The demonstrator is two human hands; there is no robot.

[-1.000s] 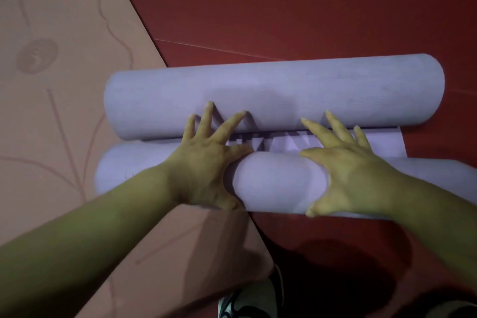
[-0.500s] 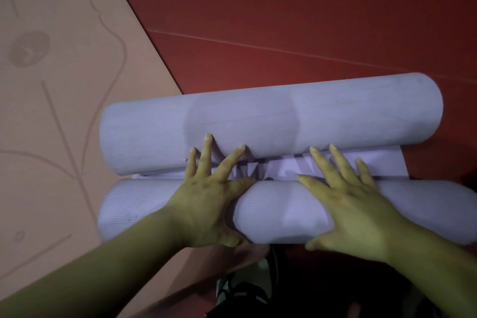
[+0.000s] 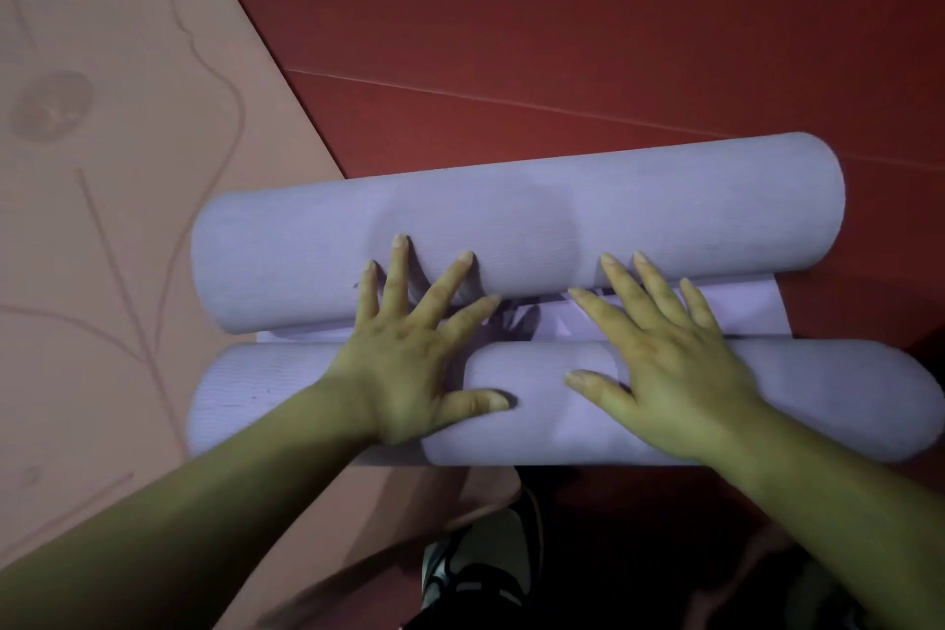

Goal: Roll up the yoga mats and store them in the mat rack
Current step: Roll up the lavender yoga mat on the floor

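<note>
A lilac yoga mat lies across the red floor as two rolls side by side. The far roll [image 3: 511,225] and the near roll [image 3: 844,399] are joined by a narrow flat strip [image 3: 741,317] of the same mat. My left hand [image 3: 409,363] lies flat on the near roll left of centre, fingers spread, fingertips touching the far roll. My right hand [image 3: 670,373] presses flat on the near roll right of centre, and its fingers reach across the strip to the far roll. No mat rack is in view.
A pink yoga mat [image 3: 102,220] with a line drawing lies unrolled on the left, and the lilac rolls' left ends rest on it. Red floor mats [image 3: 562,15] stretch beyond. A shoe [image 3: 480,563] shows below the near roll.
The near roll has moved toward the far roll, narrowing the flat strip between them. Both hands have slid forward over it, and their fingertips now reach the far roll.
</note>
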